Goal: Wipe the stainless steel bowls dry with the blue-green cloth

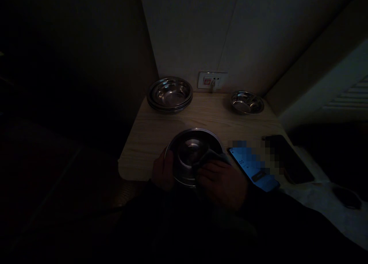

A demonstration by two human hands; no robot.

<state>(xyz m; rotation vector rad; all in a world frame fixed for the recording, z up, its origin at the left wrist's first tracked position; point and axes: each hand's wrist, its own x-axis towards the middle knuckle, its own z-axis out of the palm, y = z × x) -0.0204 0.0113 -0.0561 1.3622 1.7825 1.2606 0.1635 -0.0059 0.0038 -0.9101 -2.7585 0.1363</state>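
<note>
A shiny metal bowl is tilted toward me at the table's front edge. My left hand grips its left rim, thumb on the inside. On the bowl's right side, my right hand presses a dark cloth against the inner wall, its fingers bent over the cloth. Dim light hides the cloth's full shape and the underside of the bowl.
Stacked metal bowls stand at the back left of the wooden table. One metal bowl sits at the back right. A lit phone and a dark phone lie at right. A wall socket is behind.
</note>
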